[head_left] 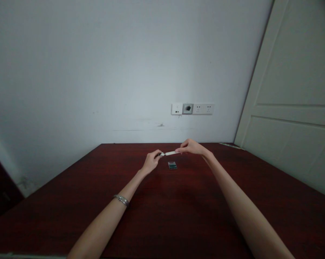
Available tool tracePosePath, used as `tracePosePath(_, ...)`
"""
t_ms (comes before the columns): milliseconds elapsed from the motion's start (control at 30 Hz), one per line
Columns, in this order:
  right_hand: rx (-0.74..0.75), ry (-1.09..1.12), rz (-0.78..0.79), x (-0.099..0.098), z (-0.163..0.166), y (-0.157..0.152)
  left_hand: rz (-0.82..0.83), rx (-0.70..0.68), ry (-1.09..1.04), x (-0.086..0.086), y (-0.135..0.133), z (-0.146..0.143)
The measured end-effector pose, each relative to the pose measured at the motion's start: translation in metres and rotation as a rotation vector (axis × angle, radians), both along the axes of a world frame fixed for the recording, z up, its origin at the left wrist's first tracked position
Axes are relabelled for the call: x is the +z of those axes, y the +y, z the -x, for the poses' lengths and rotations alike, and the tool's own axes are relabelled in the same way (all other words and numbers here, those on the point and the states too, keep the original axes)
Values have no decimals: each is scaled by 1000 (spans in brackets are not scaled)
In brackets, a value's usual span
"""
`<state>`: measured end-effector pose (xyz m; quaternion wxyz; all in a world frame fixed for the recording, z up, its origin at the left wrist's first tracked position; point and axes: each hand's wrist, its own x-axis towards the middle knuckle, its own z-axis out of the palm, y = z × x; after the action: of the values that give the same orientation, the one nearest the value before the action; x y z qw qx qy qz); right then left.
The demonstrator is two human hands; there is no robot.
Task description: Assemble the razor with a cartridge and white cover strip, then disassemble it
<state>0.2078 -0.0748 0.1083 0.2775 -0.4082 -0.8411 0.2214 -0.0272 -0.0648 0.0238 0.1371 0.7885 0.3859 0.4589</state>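
white stick (171, 153) between left hand (151, 161), right hand (192, 146)

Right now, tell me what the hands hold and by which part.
A slim white stick: left hand pinches its dark tip, right hand its other end.

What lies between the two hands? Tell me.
In the head view, a slim white stick spans the gap, left hand and right hand each pinching one end. A small dark packet lies on the table below.
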Motion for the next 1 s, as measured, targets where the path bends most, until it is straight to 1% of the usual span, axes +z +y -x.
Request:
tracePosePath(100,-13,6,-25,2,-1,-1,-7,-13,-4,-1,1,0)
tracePosePath(200,38,26,-20,3,9,-4,-15,0,9,-1,1,0)
tracePosePath(267,47,24,-12,2,11,-4,-23,5,8,-2,1,0)
tracePosePath(400,-46,-3,-29,1,-3,1,-48,-10,-22,-2,3,2)
tracePosePath(467,-65,-2,-35,2,-7,1,-52,-3,-34,-3,3,3)
tracePosePath(600,15,26,-42,2,6,-1,-23,-5,-8,-3,3,1)
tracePosePath(667,31,18,-41,1,9,-1,-2,-2,-13,-4,3,0)
tracePosePath(700,16,11,-44,1,7,-1,7,-3,-28,-4,4,-1)
tracePosePath(767,-62,2,-70,1,-3,2,39,-19,-95,-5,6,-2)
tracePosePath(833,-169,12,-118,1,-17,5,131,-76,-196,-5,5,-5)
tracePosePath(867,-213,23,-142,1,-22,6,211,-117,-247,-4,4,-6)
tracePosePath(933,-266,48,-178,1,-26,8,416,-212,-319,-1,-1,-10)
tracePosePath(1000,-290,53,-201,0,-18,8,601,-306,-334,4,-8,-14)
